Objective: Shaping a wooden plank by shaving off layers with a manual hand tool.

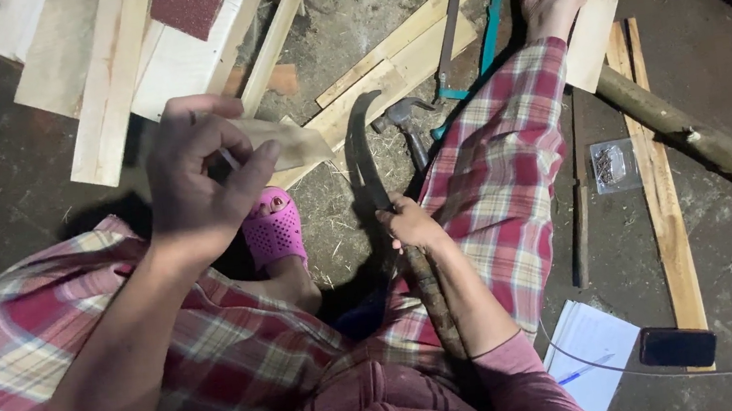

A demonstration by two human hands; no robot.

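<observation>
Sickle (367,155) upright between knees, right hand (411,225) closed round its rough wooden handle; blade stiff, sharp, so grip stays low. Left hand (198,183) pinches a thin, light nail (229,158) above planks (108,74).

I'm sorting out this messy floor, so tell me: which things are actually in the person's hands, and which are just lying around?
In hand:
- curved blade with wooden handle, gripped by the right hand
- small thin pale piece, pinched by the left hand

Lying about:
- hammer
- saw
- bag of nails
- phone
- paper pad
- loose planks
</observation>
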